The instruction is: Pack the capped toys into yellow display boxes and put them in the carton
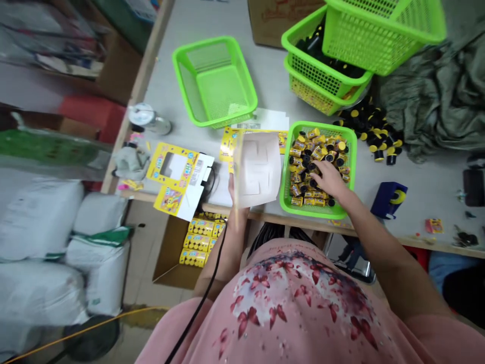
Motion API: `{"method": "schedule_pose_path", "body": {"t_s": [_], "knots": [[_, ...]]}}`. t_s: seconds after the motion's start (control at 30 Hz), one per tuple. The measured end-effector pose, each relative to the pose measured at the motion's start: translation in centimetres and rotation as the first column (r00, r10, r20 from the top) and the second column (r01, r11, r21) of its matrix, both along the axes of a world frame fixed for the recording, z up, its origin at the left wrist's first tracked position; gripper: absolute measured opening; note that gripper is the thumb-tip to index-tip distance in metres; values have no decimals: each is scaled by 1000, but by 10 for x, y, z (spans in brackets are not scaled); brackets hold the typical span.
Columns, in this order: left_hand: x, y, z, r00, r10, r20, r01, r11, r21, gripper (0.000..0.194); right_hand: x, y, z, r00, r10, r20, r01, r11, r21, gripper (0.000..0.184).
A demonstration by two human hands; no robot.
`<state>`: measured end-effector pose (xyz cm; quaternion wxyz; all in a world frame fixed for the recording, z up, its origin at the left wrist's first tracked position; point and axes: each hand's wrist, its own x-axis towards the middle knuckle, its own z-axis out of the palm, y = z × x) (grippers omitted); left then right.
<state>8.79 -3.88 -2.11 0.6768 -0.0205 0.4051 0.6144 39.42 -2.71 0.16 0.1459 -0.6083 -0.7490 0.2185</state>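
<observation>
My right hand [328, 179] rests with spread fingers on a heap of small yellow-labelled bottles with black caps [312, 174], which fill a green plastic mesh basket [318, 212]. I cannot tell if it grips one. My left hand [235, 197] is raised at the table's front edge, holding up a white cardboard box blank [257, 169] by its lower edge. Its fingers are partly hidden behind the card. Nearby, a flat yellow printed box blank [176, 177] lies to the left, and another yellow printed card [231, 144] sits behind the white one.
An empty green basket [214, 83] stands on the grey table [170, 129]. Stacked green baskets [326, 65] stand at the back right, beside loose black-capped bottles [373, 131] and a grey-green cloth [435, 91]. Below the front edge, a cardboard box [170, 258] holds yellow packages. White sacks [38, 222] stand on the left.
</observation>
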Motion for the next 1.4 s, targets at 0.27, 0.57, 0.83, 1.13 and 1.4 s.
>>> {"method": "schedule_pose_path", "body": {"t_s": [0.27,0.57,0.83,1.13,1.4], "knots": [[6,-16,19,991,-133,-24,131,990,-55,66,-111,-55,50,942,77,-328,-29,988,150,32],[7,-15,27,993,-65,-97,69,997,42,58,-43,-28,5,982,-187,-14,187,982,-33,30],[15,-10,49,992,-1,-126,14,995,96,51,-40,8,-34,987,-132,90,146,974,-172,26],[10,-19,32,998,-2,-66,4,1000,20,56,-39,-32,2,743,-288,-604,169,954,-247,38],[9,-27,26,986,-150,-79,154,987,47,61,-111,-36,35,877,-26,-480,83,992,97,22]]}}
